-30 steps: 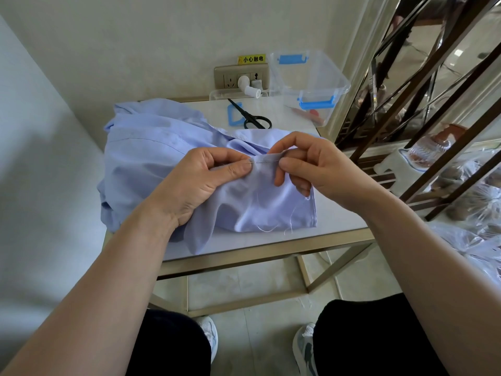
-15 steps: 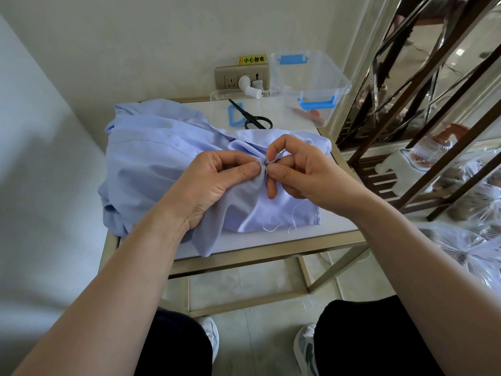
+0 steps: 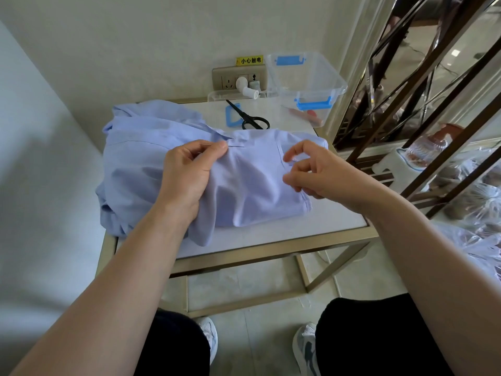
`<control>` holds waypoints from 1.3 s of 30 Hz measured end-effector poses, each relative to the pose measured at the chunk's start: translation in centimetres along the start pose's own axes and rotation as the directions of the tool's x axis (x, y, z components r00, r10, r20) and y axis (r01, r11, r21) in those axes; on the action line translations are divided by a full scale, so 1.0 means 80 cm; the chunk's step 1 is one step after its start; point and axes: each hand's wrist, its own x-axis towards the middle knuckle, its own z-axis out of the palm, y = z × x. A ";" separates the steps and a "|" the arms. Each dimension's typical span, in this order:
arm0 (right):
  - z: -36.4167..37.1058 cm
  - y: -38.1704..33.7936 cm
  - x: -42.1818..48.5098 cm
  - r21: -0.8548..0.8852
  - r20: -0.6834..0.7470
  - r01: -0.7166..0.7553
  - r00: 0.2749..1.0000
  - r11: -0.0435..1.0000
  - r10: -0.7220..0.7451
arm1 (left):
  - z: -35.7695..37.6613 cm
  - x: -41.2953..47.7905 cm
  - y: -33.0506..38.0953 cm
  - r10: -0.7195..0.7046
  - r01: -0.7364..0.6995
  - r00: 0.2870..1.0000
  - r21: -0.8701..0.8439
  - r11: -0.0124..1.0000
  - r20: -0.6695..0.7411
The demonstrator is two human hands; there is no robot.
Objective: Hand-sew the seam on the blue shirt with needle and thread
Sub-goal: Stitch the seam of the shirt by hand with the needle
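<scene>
One needle (image 3: 237, 146) in left hand (image 3: 187, 173), shirt (image 3: 257, 191) overhanging table (image 3: 325, 222)

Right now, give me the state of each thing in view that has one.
left hand: grips the cloth, pinches the needle.
needle: held, pointing right over the cloth.
right hand: fingers loosely curled above the shirt; thread too fine to see.
blue shirt: crumpled on the table.
scissors: blades shut, lying flat.
clear box: lid off.
white plug: in the wall socket.
</scene>
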 end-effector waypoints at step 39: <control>-0.009 0.006 -0.008 -0.277 -0.379 -0.085 0.925 0.957 -0.027 | -0.011 -0.014 0.000 0.030 -0.038 0.998 0.130 0.991 0.057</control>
